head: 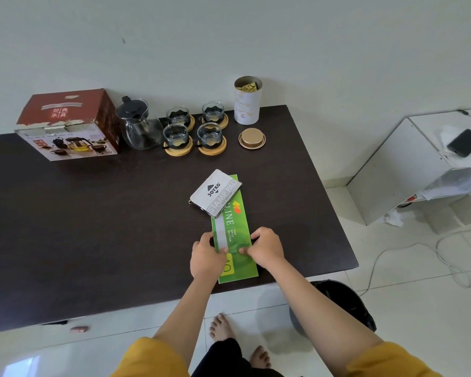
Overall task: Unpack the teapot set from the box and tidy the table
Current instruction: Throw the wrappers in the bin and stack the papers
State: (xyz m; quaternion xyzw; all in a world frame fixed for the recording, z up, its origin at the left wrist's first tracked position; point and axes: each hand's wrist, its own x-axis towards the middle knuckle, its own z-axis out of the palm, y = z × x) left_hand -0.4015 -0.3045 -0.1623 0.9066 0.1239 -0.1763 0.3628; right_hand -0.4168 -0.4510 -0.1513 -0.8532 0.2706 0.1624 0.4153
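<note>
Teapot [138,126] stands unpacked at tabletop [93,213] rear; green packet [235,232], long axis running away from the person, is pinched at its near end by left hand [206,257] and right hand [265,248].

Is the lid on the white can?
No, the white can stands open, and its gold lid lies on the table beside it.
</note>
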